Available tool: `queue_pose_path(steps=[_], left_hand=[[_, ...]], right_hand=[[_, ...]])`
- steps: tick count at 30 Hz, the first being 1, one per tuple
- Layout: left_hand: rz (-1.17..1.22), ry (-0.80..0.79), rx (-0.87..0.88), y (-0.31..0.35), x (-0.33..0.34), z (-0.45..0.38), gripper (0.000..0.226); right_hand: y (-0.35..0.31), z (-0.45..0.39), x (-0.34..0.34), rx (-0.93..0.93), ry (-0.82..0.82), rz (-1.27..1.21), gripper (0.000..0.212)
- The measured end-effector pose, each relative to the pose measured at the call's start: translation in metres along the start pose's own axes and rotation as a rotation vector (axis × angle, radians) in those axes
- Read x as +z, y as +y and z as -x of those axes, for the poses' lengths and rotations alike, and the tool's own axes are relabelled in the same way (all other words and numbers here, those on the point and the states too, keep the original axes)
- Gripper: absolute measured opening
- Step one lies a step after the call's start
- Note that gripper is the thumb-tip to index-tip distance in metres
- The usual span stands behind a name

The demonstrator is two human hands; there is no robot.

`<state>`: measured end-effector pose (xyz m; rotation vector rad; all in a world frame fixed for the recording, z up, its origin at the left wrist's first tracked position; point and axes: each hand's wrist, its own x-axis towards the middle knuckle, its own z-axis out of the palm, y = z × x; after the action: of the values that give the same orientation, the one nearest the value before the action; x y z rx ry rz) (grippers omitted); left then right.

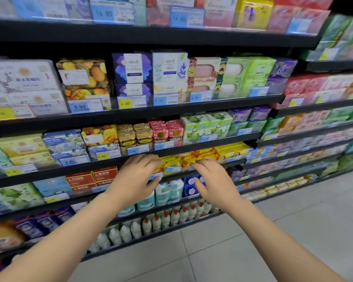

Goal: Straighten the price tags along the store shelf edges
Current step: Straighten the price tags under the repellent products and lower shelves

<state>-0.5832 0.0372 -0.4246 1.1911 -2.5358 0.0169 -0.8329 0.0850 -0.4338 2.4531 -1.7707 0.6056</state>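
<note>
Both hands reach to a dark shelf edge [208, 172] in front of yellow and orange soap packs [194, 157]. My left hand [136, 179] has its fingers spread, and its thumb and fingers lie around a small blue price tag [155, 176] on the edge. My right hand [214, 183] is open just to the right, fingertips near another blue tag [172, 169]. More blue and yellow price tags, such as the 9.90 tag [80, 107] and the 6.40 tag [125, 103], line the shelves above. The picture is blurred.
Several dark shelves hold boxed soaps. Red boxes [92, 178] sit left of my hands, white bottles with red caps [171, 217] on the lowest shelf. A second shelf unit [324, 110] continues to the right. Grey floor tiles [293, 220] lie below.
</note>
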Motion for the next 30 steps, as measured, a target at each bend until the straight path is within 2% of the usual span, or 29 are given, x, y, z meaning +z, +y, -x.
queue_pose_path(steps=[4, 9, 12, 21, 30], left_hand=[[0.004, -0.011, -0.082, 0.041, 0.018, -0.035, 0.049], [0.007, -0.017, -0.158, 0.078, 0.043, -0.062, 0.044], [0.009, -0.077, -0.217, 0.085, 0.056, -0.061, 0.053], [0.034, -0.224, -0.35, 0.057, 0.101, -0.057, 0.06], [0.003, -0.239, -0.4, 0.032, 0.152, -0.049, 0.054]], right_hand=[[0.051, 0.004, -0.013, -0.026, 0.0, -0.018, 0.038], [0.112, 0.01, -0.021, -0.073, -0.056, -0.029, 0.038], [0.135, 0.013, -0.015, -0.067, -0.104, -0.043, 0.038], [0.168, 0.015, 0.031, 0.049, -0.234, -0.078, 0.045], [0.177, -0.009, 0.089, 0.093, -0.408, -0.134, 0.045]])
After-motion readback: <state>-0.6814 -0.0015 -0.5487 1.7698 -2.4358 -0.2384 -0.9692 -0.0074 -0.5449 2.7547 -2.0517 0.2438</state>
